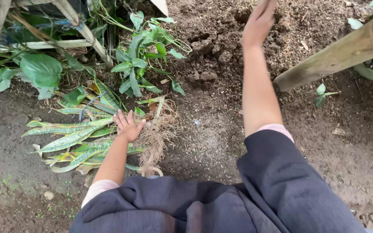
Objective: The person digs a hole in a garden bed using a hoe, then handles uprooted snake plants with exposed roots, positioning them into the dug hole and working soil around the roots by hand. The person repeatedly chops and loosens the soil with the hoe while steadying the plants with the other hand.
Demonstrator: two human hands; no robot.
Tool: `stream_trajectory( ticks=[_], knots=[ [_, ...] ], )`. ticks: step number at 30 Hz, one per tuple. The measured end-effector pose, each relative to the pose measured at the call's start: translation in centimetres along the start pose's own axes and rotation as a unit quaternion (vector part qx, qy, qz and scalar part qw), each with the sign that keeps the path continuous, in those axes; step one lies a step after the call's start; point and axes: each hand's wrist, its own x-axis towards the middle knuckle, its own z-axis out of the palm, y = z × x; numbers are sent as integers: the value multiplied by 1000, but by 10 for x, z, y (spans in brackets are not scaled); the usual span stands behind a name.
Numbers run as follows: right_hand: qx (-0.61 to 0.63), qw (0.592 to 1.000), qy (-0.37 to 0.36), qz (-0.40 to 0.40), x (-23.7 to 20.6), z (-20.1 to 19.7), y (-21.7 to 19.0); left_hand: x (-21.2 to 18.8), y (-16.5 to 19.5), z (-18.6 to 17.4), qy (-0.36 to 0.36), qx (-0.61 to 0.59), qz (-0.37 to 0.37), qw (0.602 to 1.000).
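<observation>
The left hand [127,125] lay spread, fingers open, pressing on a bundle of uprooted striped plants [78,140], seemingly to steady them; their tangled roots [156,138] trailed toward three o'clock. The right hand [259,21], flat and holding nothing, reached at twelve o'clock over loose dug soil [212,47], beside a wooden pole [337,54].

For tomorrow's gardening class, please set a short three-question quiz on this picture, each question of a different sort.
1. True or false: the left hand rests on uprooted plants lying on the ground.
2. Where does the right hand reach? A) the wooden pole B) the mound of loose soil C) the roots
3. Fill in: the plants' long striped leaves point toward the picture's ____ side.

Key: 1 true; 2 B; 3 left.
</observation>
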Motion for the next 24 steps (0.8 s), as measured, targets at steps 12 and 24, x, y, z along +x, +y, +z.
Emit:
stream_trajectory(
  ticks=[12, 24],
  knots=[
    [-220, 919, -212, 248, -85, -50, 1, 11, -12, 10, 3, -22, 8, 1000],
    [-193, 974, -68, 94, -58, 30, -3, 11, -11, 7, 16, -34, 21, 999]
  ],
)
